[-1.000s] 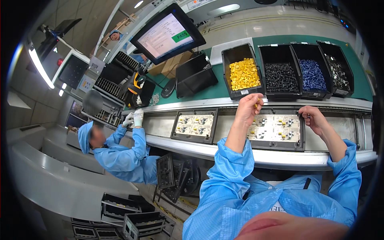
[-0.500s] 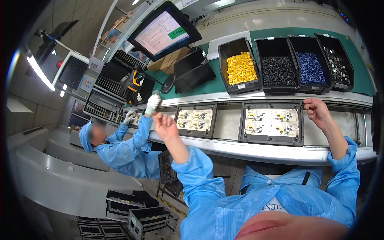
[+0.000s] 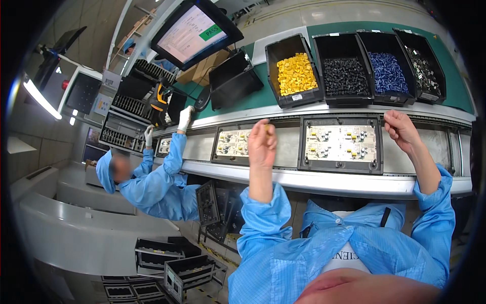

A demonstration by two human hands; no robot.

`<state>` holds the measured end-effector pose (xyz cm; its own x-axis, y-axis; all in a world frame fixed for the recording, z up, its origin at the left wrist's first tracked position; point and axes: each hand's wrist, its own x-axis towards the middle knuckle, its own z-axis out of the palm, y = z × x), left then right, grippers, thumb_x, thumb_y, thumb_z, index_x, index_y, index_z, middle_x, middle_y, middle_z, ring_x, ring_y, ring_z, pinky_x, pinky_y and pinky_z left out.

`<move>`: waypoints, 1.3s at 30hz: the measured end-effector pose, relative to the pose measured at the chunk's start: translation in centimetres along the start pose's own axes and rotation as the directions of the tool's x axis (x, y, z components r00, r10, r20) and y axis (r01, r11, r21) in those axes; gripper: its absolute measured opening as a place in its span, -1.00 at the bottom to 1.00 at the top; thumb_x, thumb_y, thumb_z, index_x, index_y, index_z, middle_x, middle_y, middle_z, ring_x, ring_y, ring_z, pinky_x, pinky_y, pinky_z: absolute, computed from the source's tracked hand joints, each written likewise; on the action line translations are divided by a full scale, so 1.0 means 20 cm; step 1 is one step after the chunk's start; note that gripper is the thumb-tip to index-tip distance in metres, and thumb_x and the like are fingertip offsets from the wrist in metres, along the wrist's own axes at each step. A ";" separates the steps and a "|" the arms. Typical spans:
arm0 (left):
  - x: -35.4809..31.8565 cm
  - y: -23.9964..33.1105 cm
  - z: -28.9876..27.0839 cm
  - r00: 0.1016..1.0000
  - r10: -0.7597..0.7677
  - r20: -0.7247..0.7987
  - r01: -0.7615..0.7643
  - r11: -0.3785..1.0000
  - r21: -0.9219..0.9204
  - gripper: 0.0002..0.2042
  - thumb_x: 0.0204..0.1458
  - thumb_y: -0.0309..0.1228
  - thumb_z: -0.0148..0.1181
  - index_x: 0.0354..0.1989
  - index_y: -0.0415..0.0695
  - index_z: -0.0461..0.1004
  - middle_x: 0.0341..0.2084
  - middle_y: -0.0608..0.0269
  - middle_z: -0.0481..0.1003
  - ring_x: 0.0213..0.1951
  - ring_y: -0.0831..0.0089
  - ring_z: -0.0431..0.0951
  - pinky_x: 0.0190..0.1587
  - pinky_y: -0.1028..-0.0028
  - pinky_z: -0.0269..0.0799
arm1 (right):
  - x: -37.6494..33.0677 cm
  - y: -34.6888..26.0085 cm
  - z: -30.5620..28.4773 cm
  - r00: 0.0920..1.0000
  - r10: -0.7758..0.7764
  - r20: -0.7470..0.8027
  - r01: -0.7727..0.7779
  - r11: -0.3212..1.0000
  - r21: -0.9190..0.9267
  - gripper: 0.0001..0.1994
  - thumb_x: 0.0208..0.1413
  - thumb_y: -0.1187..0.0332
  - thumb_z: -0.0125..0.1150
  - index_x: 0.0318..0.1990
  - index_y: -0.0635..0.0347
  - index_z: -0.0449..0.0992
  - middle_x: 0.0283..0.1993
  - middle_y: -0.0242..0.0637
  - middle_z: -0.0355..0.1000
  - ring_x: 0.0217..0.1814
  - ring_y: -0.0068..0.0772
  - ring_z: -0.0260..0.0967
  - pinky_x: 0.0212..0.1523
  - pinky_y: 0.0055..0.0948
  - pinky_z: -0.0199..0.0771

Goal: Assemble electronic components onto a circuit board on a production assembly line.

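My left hand (image 3: 262, 147) is raised over the conveyor, its fingers pinched on a small yellow component (image 3: 267, 127) that barely shows at the tips. It hovers between two black frames and overlaps the right end of the left circuit board (image 3: 233, 143). Directly in front of me lies the other circuit board (image 3: 324, 143), white with yellow, black and blue parts, set in a black carrier frame (image 3: 340, 166). At that frame's right side, near the far rail, my right hand (image 3: 402, 131) has its fingers curled together; whatever they hold is too small to name.
Beyond the rail stand black bins of yellow components (image 3: 296, 73), black components (image 3: 345, 76), blue components (image 3: 389, 72) and metal parts (image 3: 421, 71). A monitor (image 3: 195, 35) and scanner (image 3: 159, 99) are at the far left. A co-worker's gloved hand (image 3: 185, 119) is over the line.
My left hand has swung right, from near the co-worker's glove to beside the nearer carrier frame. My right hand stays by that frame's right side. The whole view has shifted slightly.
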<state>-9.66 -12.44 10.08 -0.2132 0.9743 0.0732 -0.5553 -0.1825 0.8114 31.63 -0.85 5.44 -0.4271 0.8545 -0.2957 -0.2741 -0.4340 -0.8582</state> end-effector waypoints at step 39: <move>0.20 -0.32 0.39 0.963 -0.223 0.151 -0.044 0.422 0.906 -0.87 -0.01 -0.57 0.29 -0.28 -0.30 0.58 -0.51 0.40 0.48 -0.48 0.68 0.34 -0.36 0.64 0.28 | -0.06 0.03 0.07 0.994 -0.081 0.076 0.100 0.951 -0.293 -0.79 0.15 0.38 0.15 -0.12 0.31 0.45 -0.31 -0.28 0.54 -0.51 -0.79 0.33 -0.51 -0.76 0.29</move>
<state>-0.63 -6.34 9.76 0.0401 0.9989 -0.0228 0.5032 -0.0005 0.8642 30.68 -2.52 5.79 -0.4680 0.8626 -0.1920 -0.0514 -0.2435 -0.9685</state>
